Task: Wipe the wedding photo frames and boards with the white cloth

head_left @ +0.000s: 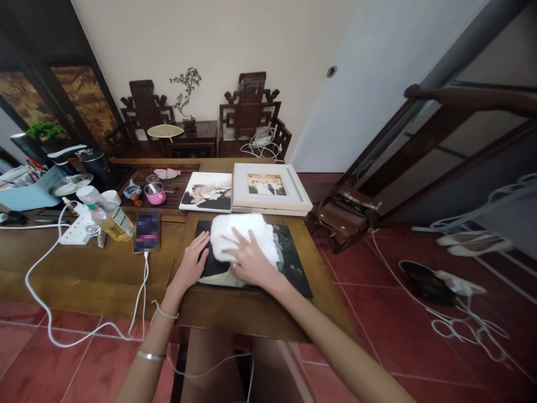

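White fluffy cloth lies bunched on the far half of a dark glossy rectangular photo panel, which rests flat on the brown wooden tabletop at its near right corner. The right hand lies palm down on the near edge of the cloth, fingers spread and pressing into it, not closed around it. The left hand is just beside it, also flat and spread, with its palm on the tabletop and its fingertips touching the left edge of the panel; the two hands are slightly apart. Beyond the hands, touching the far edge of the panel, sits a white-framed picture with a wide mat, and to its left an unframed photo print on a white board. Left of the left hand lies a dark smartphone, face up, with a white charging cable hanging from its near end over the table's edge. Farther left are a clear plastic bottle of yellow liquid, lying on its side, and a white power strip. A small pink pot stands beyond the phone. Right of the right hand, off the tabletop, a brown leather bag sits on a low stand.
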Demonstrator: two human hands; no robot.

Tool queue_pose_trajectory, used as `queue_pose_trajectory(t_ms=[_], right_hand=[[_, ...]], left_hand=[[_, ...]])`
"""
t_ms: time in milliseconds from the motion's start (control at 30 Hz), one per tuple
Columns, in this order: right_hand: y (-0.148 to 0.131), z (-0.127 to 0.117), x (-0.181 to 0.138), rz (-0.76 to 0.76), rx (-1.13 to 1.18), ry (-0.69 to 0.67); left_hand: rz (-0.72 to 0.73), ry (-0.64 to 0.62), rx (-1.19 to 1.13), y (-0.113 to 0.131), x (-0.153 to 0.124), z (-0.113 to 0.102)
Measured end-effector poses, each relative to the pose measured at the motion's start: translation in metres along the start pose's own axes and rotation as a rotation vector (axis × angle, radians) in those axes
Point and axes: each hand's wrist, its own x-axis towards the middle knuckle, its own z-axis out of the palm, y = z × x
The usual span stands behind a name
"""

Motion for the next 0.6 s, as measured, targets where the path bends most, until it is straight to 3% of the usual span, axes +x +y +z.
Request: queue_pose_trajectory(t_ms=[167,333,500,600], right_hand=[[-0.034,-0.005,-0.066,-0.174,0.115,-0.086],[-0.008,-0.018,-0.111,-0.077,0.115,-0.022],[0.035,-0.015,-0.107,0.232,-0.051,0.12],[0.033,-0.011,-0.08,0.322,-0.09,0.102]], left_hand=[[-0.011,-0.015,0.016,-0.001,0.0,0.001],[0.016,0.022,-0.001,-0.002,0.0,0.002],[0.015,0.027,-0.012,-0.001,0.001,0.003],[-0.016,0.023,-0.022,0.0,0.0,0.003]])
